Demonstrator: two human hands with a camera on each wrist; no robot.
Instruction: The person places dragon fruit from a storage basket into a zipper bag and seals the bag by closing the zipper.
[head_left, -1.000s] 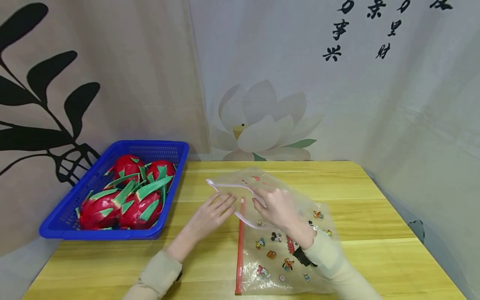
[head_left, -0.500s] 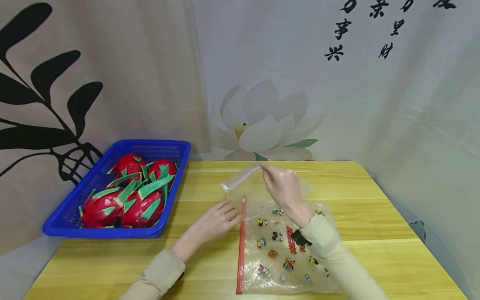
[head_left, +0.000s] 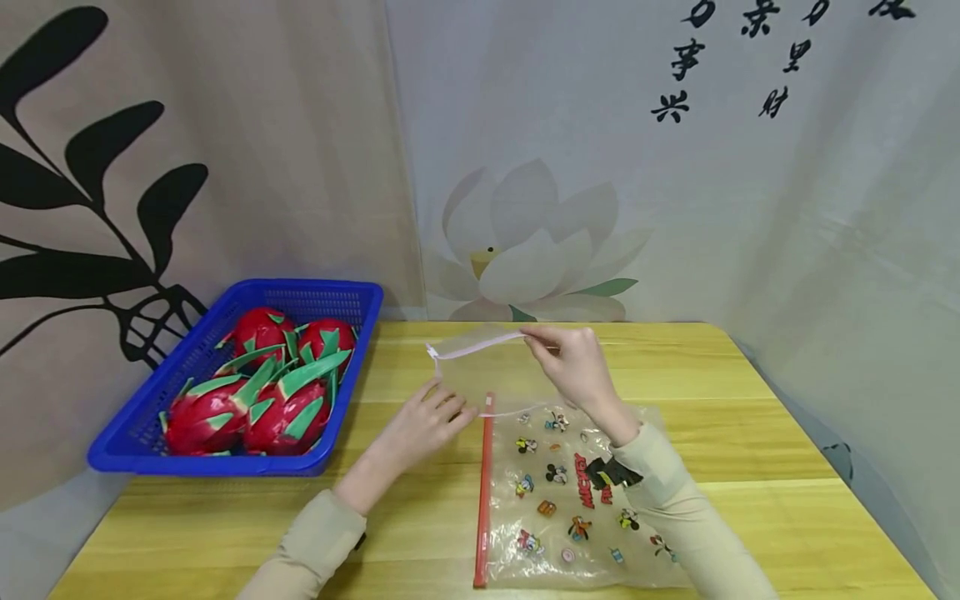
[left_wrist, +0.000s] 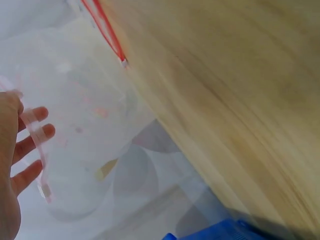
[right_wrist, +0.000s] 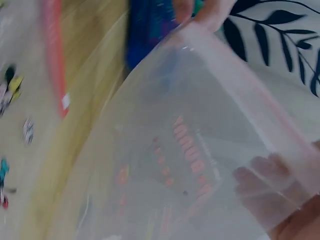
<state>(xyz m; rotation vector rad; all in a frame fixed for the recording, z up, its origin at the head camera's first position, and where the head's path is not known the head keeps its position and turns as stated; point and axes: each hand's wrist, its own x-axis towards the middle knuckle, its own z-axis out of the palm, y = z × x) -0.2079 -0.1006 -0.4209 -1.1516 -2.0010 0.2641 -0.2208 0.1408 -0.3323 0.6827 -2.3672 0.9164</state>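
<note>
A clear plastic zip bag [head_left: 487, 371] with a pale lilac zip strip is held up over the table, its mouth parted toward the left. At the far edge of the mouth, my right hand [head_left: 573, 367] pinches the strip; in the right wrist view its fingers [right_wrist: 270, 180] show through the film. Lower down, my left hand [head_left: 435, 421] holds the near edge at the mouth, with thumb and fingers at the bag's edge. Faint red print [right_wrist: 192, 155] marks the film. Beneath lies a second clear bag [head_left: 555, 533] with cartoon figures and a red zip strip [head_left: 482, 500].
To the left stands a blue plastic basket [head_left: 206, 467] with several red dragon fruits [head_left: 285, 417] with green scales. All of it rests on a wooden table [head_left: 757, 467]. Behind hangs a printed cloth [head_left: 555, 125] with a lotus and dark leaves.
My right hand has gone from lying over the bag to lifting its far edge up and away. The mouth now stands open, and my left hand keeps near the same place.
</note>
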